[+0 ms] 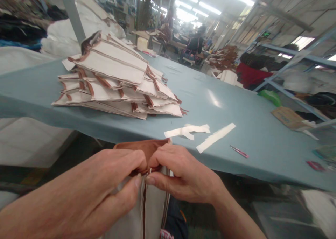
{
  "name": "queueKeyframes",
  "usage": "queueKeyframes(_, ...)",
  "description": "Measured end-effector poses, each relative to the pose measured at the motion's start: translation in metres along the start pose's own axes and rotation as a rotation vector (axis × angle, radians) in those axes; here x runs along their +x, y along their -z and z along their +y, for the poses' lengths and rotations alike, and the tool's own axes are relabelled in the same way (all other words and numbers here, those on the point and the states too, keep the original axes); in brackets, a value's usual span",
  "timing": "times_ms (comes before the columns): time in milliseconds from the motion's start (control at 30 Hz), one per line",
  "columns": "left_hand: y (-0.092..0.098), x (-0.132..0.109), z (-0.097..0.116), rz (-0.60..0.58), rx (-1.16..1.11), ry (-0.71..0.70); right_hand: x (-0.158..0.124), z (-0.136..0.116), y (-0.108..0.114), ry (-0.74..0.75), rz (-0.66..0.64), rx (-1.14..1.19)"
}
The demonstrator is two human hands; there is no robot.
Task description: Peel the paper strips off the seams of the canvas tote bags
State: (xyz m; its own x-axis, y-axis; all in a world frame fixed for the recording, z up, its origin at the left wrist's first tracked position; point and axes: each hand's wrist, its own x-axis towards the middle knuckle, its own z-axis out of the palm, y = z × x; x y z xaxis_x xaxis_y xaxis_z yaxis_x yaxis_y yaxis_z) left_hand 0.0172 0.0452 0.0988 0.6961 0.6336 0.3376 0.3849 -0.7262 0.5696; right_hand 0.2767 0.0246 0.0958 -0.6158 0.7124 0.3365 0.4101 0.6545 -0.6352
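My left hand (105, 183) and my right hand (181, 176) meet just below the near edge of the blue table (236, 102). Both pinch a cream fabric piece with brown trim (145, 151), fingers closed on its brown top edge and on the seam below. The fabric hangs down between my arms. A tall, leaning stack of similar cream pieces with brown trim (118, 78) lies on the table beyond my left hand.
White fabric strips (187, 130) (216, 136) lie near the table's front edge, with small pink snips (239, 151) to their right. A cardboard piece (287, 117) sits at the right. Metal shelving (296, 53) stands at right; a person (195, 43) works far back.
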Motion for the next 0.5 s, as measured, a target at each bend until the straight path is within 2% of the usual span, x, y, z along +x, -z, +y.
queueKeyframes(100, -0.014, 0.006, 0.0, -0.035, -0.077, 0.012, -0.004, 0.007, 0.0, -0.081, -0.071, -0.023)
queueKeyframes(233, -0.026, 0.009, -0.01, -0.141, -0.157, 0.142, -0.007, 0.017, -0.006, -0.198, -0.119, 0.042)
queueKeyframes(500, -0.019, 0.01, -0.03, -0.251, -0.343, 0.315, -0.003, 0.035, -0.031, -0.134, -0.046, 0.161)
